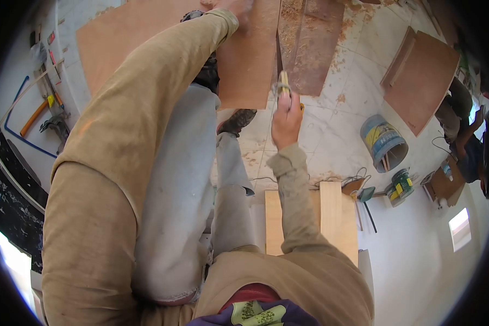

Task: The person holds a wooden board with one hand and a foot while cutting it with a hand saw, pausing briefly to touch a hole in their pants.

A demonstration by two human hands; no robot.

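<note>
My right hand point(288, 122) is closed around the yellowish handle of a handsaw point(284, 81). Its dark, narrow blade points away from me along the edge of a large brown wooden board point(244, 70). At the top edge of the view, my left hand point(236, 12) lies on that board, slightly blurred, with the thumb side apart and the other fingers partly cut off. My left leg and shoe press on the board beside it. Right of the blade lies a darker board point(315, 54) strewn with sawdust.
A paint-stained bucket point(383, 142) lies at the right, near a green container point(401, 185) and a leaning brown panel point(422, 76). Light planks point(331, 212) lie beneath my right arm. A hammer point(35, 117) and other tools lie left. Another person point(470, 138) is at far right.
</note>
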